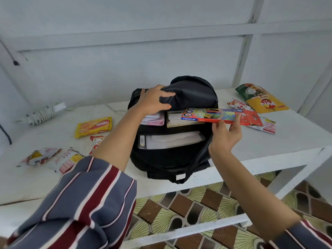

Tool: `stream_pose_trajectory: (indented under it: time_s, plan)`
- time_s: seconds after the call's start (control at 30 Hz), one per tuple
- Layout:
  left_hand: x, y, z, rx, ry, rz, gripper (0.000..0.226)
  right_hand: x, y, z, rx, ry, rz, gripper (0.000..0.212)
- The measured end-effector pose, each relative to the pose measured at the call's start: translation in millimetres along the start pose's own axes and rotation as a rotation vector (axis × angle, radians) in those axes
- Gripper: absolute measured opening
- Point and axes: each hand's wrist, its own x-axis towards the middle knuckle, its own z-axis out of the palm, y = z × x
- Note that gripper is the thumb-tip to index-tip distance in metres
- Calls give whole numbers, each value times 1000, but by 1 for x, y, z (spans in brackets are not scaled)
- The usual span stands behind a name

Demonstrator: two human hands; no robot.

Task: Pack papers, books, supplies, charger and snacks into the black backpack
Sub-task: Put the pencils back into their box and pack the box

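Note:
The black backpack [170, 162] lies unzipped on the white table [269, 146]. My left hand [152, 101] grips its top flap and holds it up. Books [175, 119] and a pink-white item sit in the back compartment; white papers [172, 140] fill the front sleeve. My right hand [227, 133] pinches a flat Staedtler coloured-pencil box [210, 115] by its right end, level over the bag's opening. A white charger [43, 114] with coiled cable lies at the far left.
A yellow Nabati wafer pack [94, 126] and several small snack packets [53, 157] lie left of the bag. A yellow-green pouch [260, 97] and more red-white packets [260, 123] lie to its right. The wall stands close behind; patterned floor shows below the table.

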Motion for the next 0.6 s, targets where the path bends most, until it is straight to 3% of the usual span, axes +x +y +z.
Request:
stream_pose_trajectory:
  time_s: [0.27,0.37,0.43,0.53,0.6]
  plan:
    - [1,2,1,-31,1,11,43,-1,34,18,-408,-17,-37,52]
    - [1,4,2,-46,-3,4,43,-6,38,23,-712,-105,-32,54]
    - [1,3,1,-44,-1,-6,43,-5,33,27,-803,-245,64,60]
    - [0,2,1,-38,-3,0,42,0,5,31,-845,-576,354,71]
    - [0,2,1,-41,-2,3,42,8,-18,27,-948,-756,387,65]
